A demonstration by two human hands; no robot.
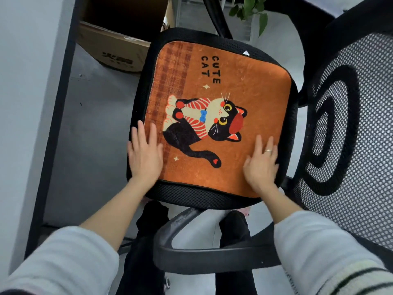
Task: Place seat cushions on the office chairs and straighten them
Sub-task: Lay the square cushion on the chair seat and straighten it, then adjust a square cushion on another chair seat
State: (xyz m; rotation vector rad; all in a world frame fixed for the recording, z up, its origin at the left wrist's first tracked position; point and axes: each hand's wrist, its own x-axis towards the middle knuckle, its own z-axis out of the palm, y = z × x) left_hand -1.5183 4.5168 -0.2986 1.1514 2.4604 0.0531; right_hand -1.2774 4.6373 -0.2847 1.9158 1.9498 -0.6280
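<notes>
An orange seat cushion [244, 99] printed with a black cat and the words "CUTE CAT" lies flat on the black mesh seat [191, 193] of an office chair. My left hand [144, 154] rests flat on the cushion's near left corner, fingers straight and partly over the seat's edge. My right hand [260, 165], wearing a ring, presses flat on the cushion's near right corner with fingers spread. The cushion sits nearly square within the seat's rim.
The chair's mesh backrest [348, 133] stands at the right and its black armrest [204, 254] curves in front of my legs. A desk edge and dark frame [57, 124] run down the left. A cardboard box [114, 50] sits under the desk; plant leaves [253, 9] hang at the top.
</notes>
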